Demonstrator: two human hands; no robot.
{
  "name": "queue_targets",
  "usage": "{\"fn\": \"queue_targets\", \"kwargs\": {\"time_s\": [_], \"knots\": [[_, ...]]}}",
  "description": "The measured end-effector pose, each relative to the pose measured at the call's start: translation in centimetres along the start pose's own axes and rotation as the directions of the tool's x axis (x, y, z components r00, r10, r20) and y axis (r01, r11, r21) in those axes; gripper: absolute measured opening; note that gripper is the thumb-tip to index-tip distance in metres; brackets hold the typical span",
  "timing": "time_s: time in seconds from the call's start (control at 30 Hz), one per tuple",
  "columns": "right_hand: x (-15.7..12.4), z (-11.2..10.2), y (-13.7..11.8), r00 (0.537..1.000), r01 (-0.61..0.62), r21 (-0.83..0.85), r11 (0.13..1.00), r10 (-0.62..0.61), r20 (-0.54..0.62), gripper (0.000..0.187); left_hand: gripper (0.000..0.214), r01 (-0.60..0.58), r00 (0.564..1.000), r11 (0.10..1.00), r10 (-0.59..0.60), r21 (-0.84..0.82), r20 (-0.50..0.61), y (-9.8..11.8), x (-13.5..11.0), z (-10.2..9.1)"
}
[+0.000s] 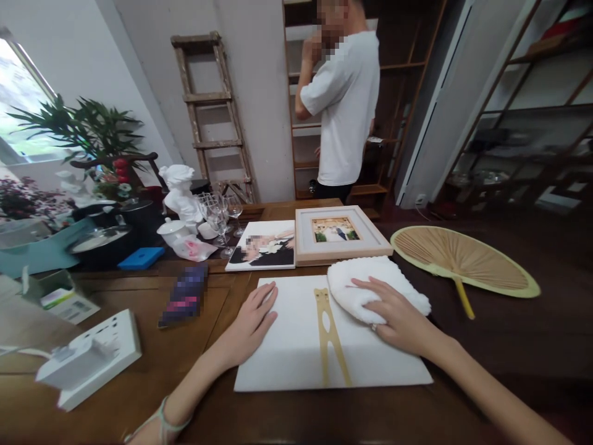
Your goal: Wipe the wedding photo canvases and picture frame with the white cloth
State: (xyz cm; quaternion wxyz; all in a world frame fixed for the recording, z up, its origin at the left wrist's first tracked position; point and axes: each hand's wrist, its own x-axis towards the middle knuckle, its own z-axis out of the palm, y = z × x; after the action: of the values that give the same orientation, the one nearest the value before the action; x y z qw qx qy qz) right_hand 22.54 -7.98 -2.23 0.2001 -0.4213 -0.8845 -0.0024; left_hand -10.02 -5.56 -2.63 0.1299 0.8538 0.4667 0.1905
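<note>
A white board with a wooden stand piece on it lies face down on the dark wooden table in front of me. My left hand rests flat on the board's left edge, fingers stretched out. My right hand presses on a white cloth that lies on the board's upper right corner, fingers spread over it.
Behind the board lie an unframed photo print and a framed photo. A straw fan lies at the right. Wine glasses, a white bust, a power strip and a phone are at the left. A person in a white shirt stands behind the table.
</note>
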Motion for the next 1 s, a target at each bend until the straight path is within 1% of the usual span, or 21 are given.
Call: {"fn": "queue_targets", "kwargs": {"time_s": [0.07,0.17,0.27,0.37,0.43,0.53,0.67,0.77,0.87,0.93,1.0], "knots": [[-0.5,0.0,-0.7,0.999,0.043,-0.007,0.999,-0.043,0.003,0.036,0.047,0.046,0.999,0.997,-0.046,-0.055,-0.001,0.1,-0.2,0.3],[-2.1,0.0,-2.5,0.992,0.128,-0.044,0.991,-0.128,0.011,0.032,0.047,0.085,0.996,0.989,-0.084,-0.117,0.016,0.3,-0.5,0.6],[-3.8,-0.5,-4.4,0.983,0.18,-0.076,0.981,-0.177,0.038,0.026,0.047,0.094,0.995,0.989,-0.091,-0.118,0.028,0.4,-0.8,0.8],[-4.7,-1.0,-5.1,0.979,0.196,-0.056,0.979,-0.192,0.061,0.024,0.047,0.095,0.995,0.989,-0.094,-0.11,0.019,0.4,-0.8,1.0],[-4.4,-1.3,-4.6,0.984,0.165,-0.02,0.986,-0.163,0.071,0.028,0.047,0.098,0.995,0.989,-0.096,-0.11,0.022,0.4,-0.8,1.0],[-3.0,-1.2,-3.0,0.991,0.109,0.046,0.993,-0.112,0.072,0.034,0.048,0.103,0.994,0.989,-0.1,-0.104,0.035,0.3,-0.8,1.0],[-0.1,-0.4,-0.9,0.997,0.045,0.077,0.996,-0.05,0.059,0.029,0.048,0.107,0.994,0.988,-0.103,-0.114,0.044,0.2,-0.8,0.9],[1.1,-0.1,-0.3,0.998,0.015,0.075,0.997,-0.02,0.059,0.029,0.048,0.109,0.994,0.986,-0.104,-0.129,0.046,0.1,-0.8,0.9],[0.7,-0.4,-0.9,0.995,-0.017,0.068,0.998,0.01,0.098,0.034,0.048,0.103,0.994,0.986,-0.099,-0.132,0.039,0.0,-0.9,1.0],[-0.4,-1.0,-1.9,0.99,-0.036,0.056,0.998,0.029,0.137,0.037,0.048,0.098,0.995,0.987,-0.095,-0.129,0.029,0.0,-0.9,1.1],[-2.1,-1.6,-3.2,0.986,-0.029,0.046,0.999,0.021,0.164,0.041,0.047,0.095,0.995,0.988,-0.093,-0.126,0.021,0.0,-0.9,1.2]]}}
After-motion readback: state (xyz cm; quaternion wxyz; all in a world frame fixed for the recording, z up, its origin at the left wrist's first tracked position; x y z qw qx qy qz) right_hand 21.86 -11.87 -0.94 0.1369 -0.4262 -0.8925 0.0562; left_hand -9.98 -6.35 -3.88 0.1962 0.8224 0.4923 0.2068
